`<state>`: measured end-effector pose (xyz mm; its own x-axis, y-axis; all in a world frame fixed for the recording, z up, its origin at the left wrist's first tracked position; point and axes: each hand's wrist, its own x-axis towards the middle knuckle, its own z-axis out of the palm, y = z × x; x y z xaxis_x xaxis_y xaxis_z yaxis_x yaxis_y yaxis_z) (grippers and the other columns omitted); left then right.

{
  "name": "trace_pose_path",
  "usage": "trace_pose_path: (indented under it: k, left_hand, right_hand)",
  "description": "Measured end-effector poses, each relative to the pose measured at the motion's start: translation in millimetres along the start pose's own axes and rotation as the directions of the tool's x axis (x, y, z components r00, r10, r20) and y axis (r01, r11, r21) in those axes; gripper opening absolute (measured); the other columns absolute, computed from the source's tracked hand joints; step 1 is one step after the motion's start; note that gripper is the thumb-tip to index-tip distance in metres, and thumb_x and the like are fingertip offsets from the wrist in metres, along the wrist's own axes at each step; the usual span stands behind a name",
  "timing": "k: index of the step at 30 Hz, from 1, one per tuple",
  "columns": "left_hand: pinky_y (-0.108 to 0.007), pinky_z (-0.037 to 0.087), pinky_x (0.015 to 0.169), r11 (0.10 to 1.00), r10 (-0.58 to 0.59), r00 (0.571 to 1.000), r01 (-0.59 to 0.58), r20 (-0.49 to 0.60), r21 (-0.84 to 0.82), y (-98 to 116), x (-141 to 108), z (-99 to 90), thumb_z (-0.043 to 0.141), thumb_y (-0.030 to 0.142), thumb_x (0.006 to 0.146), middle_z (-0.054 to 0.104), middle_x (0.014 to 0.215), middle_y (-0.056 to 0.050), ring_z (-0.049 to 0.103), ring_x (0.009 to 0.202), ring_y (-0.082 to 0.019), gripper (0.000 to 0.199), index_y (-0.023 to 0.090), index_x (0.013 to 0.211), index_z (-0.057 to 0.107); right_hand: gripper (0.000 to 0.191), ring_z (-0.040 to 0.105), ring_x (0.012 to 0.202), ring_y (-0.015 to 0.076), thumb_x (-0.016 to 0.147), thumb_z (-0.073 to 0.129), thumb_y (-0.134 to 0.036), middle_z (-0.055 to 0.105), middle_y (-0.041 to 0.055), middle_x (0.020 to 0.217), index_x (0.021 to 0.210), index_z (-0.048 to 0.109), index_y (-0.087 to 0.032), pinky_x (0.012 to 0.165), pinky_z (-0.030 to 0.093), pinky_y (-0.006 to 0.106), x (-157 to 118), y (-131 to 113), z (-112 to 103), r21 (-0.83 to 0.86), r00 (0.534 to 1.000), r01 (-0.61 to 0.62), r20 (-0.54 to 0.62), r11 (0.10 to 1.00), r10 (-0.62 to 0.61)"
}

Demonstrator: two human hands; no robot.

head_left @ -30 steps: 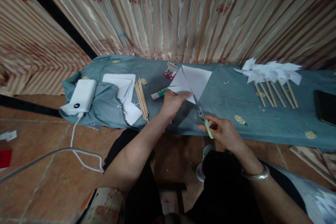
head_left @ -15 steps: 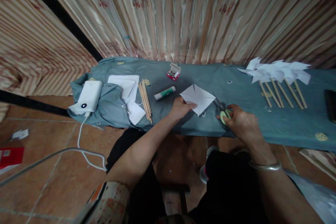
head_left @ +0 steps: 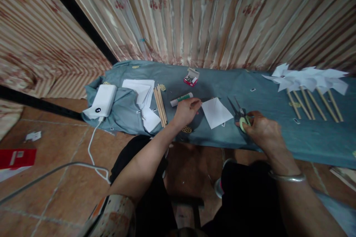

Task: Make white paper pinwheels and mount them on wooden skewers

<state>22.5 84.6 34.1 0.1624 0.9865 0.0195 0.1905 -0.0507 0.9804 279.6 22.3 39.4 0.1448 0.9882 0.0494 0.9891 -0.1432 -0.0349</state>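
A square of white paper [head_left: 217,113] lies on the cloth-covered table, a short cut showing near its top corner. My left hand [head_left: 187,112] is at the paper's left corner, fingers bent and thumb slightly apart, with no firm grip visible. To the right of the paper, my right hand [head_left: 261,127] is closed around the light-green handles of a pair of scissors [head_left: 240,113]. The scissor blades are spread and point up and left, clear of the paper. Partly behind my left hand lies a glue stick [head_left: 180,99] with a green label.
A small red box [head_left: 190,78] of metal pins stands open behind the glue stick. Wooden sticks [head_left: 160,105], paper sheets [head_left: 139,85] and a white power bank [head_left: 104,100] with a cable lie left. Several paper pinwheels [head_left: 308,77] on sticks lie right. A curtain [head_left: 178,18] hangs behind.
My left hand has moved off the paper's face to its left corner, loosening its hold. The paper has turned and lies flatter. The scissor blades have spread wider; the view has shifted slightly left.
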Motion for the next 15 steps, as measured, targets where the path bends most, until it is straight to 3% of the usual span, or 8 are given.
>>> trace_pose_path:
  k: [2, 5, 9, 15]
  left_hand:
    - [-0.023, 0.049, 0.060, 0.999, 0.034, 0.998, -0.032, -0.061, 0.041, -0.2, 3.2, -13.1, 0.059, 0.022, 0.082, 0.070, 0.080, -0.002, 0.061, 0.060, -0.013, 0.013, 0.018, 0.083, 0.072]
    - [-0.029, 0.053, 0.078, 0.965, 0.131, 0.980, -0.090, -0.153, 0.247, -1.9, 7.0, -33.0, 0.062, 0.015, 0.079, 0.071, 0.091, -0.005, 0.065, 0.080, -0.017, 0.017, 0.018, 0.091, 0.073]
    - [-0.039, 0.044, 0.104, 0.842, 0.202, 0.969, -0.097, -0.143, 0.530, -7.9, 6.5, -54.4, 0.069, 0.010, 0.073, 0.067, 0.115, -0.013, 0.058, 0.114, -0.027, 0.037, 0.014, 0.109, 0.071]
    - [-0.041, 0.042, 0.106, 0.709, 0.127, 0.991, -0.059, -0.046, 0.703, -23.1, 2.7, -68.0, 0.067, 0.014, 0.077, 0.065, 0.118, -0.014, 0.057, 0.115, -0.028, 0.042, 0.012, 0.119, 0.065]
  right_hand:
    - [0.043, 0.069, 0.067, 0.0326, 0.087, 0.055, -0.045, 0.071, 0.0156, 0.072, 0.111, 0.065, -0.011, 0.061, 0.047, 0.039, 0.1, -1.2, -0.5, -0.002, 1.000, -0.011, -0.004, 1.000, 0.011]
    - [0.045, 0.069, 0.069, 0.0348, 0.088, 0.054, -0.046, 0.071, 0.0181, 0.074, 0.111, 0.066, -0.010, 0.061, 0.047, 0.040, -0.4, -4.1, -4.1, -0.021, 0.999, -0.039, 0.007, 0.999, 0.039]
    - [0.044, 0.069, 0.070, 0.0357, 0.089, 0.054, -0.047, 0.071, 0.0185, 0.075, 0.111, 0.067, -0.012, 0.061, 0.047, 0.040, -0.9, -7.8, -8.5, -0.041, 0.998, -0.055, 0.003, 0.998, 0.056]
    - [0.042, 0.069, 0.071, 0.0325, 0.086, 0.060, -0.044, 0.074, 0.0158, 0.079, 0.113, 0.065, -0.012, 0.062, 0.046, 0.038, 1.7, -11.4, -6.3, 0.004, 0.999, -0.043, -0.013, 0.999, 0.043]
